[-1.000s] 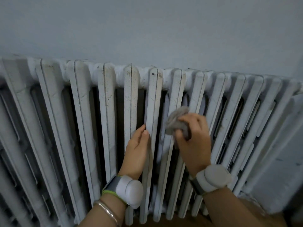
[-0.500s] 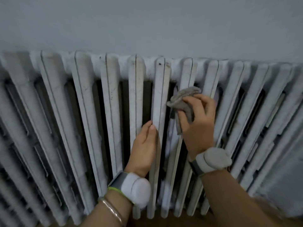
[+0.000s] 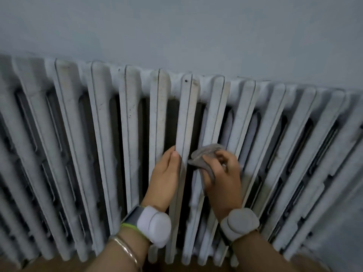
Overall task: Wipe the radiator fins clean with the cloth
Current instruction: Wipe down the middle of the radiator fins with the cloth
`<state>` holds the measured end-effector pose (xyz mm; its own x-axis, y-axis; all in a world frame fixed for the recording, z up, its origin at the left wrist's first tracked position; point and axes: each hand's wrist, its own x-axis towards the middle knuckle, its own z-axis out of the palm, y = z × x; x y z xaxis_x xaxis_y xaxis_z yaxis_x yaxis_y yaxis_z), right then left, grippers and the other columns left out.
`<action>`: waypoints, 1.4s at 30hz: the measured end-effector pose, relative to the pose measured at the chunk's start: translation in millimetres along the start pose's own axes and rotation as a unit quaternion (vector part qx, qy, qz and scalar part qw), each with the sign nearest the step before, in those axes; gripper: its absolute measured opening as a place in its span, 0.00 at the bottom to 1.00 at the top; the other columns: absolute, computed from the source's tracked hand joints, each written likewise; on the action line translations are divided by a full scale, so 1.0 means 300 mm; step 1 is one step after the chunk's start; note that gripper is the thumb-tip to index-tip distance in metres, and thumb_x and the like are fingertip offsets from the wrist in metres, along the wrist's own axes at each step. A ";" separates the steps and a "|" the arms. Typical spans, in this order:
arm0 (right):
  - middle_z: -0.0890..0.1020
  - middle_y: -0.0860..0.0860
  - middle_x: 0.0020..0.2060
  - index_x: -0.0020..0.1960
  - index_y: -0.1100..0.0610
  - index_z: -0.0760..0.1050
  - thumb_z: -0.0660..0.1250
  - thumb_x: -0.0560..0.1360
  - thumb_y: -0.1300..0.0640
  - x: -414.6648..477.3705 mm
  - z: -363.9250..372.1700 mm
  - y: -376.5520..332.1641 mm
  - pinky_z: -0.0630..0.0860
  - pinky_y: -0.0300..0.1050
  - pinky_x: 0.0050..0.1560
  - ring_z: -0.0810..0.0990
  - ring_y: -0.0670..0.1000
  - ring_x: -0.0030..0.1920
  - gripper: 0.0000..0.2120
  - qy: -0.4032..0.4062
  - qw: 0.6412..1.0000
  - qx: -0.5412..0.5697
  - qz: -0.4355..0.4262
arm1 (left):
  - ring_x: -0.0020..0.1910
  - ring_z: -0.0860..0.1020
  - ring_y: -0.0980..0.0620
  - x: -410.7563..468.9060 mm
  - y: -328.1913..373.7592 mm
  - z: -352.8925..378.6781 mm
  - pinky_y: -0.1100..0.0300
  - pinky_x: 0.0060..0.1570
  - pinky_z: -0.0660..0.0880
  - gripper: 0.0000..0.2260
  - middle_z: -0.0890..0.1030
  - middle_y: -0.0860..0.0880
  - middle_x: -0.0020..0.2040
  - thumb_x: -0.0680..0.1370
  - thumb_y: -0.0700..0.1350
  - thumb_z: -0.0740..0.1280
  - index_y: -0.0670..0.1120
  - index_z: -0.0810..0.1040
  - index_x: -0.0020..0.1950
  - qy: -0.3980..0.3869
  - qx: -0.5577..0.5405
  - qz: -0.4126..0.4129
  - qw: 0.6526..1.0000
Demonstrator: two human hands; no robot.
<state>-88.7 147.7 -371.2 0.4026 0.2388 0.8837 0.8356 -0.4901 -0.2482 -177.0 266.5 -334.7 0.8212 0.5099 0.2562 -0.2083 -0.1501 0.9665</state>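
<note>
A white ribbed radiator (image 3: 102,134) is standing against a pale wall (image 3: 176,32) and running across the whole view. Its fins are showing dark specks and grey smudges, with dark gaps between them. Near the middle, the left hand (image 3: 165,179) is resting against the left edge of 1 fin (image 3: 186,118), its fingers (image 3: 172,158) lying straight, pressed together and pointing up. A thin bangle (image 3: 125,250) and a white wrist unit (image 3: 155,224) are sitting on that forearm. Just right of that fin, a crumpled grey cloth (image 3: 204,154) is lying over the next fin, about halfway up the radiator. The right hand (image 3: 225,179) is gripping it, its curled fingers pinching the bunched fabric and a tail of cloth hanging down. This hand is looking blurred. Another wrist unit (image 3: 239,222) is sitting on the right wrist.
</note>
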 end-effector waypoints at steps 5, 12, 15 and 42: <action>0.67 0.58 0.61 0.62 0.55 0.66 0.74 0.70 0.63 -0.083 -0.005 0.060 0.76 0.47 0.55 0.75 0.63 0.57 0.25 -0.111 0.992 -0.053 -0.034 | 0.67 0.65 0.62 -0.016 0.015 0.011 0.64 0.69 0.58 0.20 0.68 0.57 0.70 0.82 0.53 0.53 0.52 0.64 0.74 0.014 0.008 0.001 1.000; 0.67 0.55 0.56 0.58 0.57 0.73 0.73 0.70 0.62 -0.150 -0.018 0.100 0.79 0.46 0.35 0.77 0.61 0.49 0.18 -0.217 0.972 -0.047 -0.072 | 0.67 0.64 0.62 -0.030 0.028 0.024 0.63 0.70 0.57 0.20 0.68 0.57 0.71 0.82 0.53 0.53 0.52 0.64 0.74 0.030 0.018 0.000 0.999; 0.70 0.53 0.53 0.58 0.58 0.76 0.62 0.77 0.58 -0.148 -0.044 0.103 0.77 0.45 0.40 0.75 0.56 0.46 0.11 -0.270 0.961 -0.029 -0.053 | 0.69 0.64 0.61 -0.035 0.035 0.023 0.61 0.72 0.57 0.21 0.67 0.56 0.72 0.82 0.54 0.54 0.51 0.63 0.74 0.030 0.034 -0.004 0.999; 0.78 0.56 0.55 0.58 0.60 0.78 0.68 0.76 0.61 0.245 -0.255 0.038 0.68 0.40 0.62 0.73 0.55 0.57 0.11 0.202 0.978 0.035 0.038 | 0.61 0.68 0.70 -0.080 0.043 0.140 0.85 0.53 0.61 0.19 0.70 0.59 0.66 0.81 0.46 0.59 0.52 0.66 0.72 -0.024 0.040 0.051 0.998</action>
<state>-78.1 95.6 -278.8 0.2951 -0.1539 0.9430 0.8389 -0.4307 -0.3328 -177.1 216.6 -329.1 0.8227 0.4473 0.3509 -0.2515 -0.2671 0.9303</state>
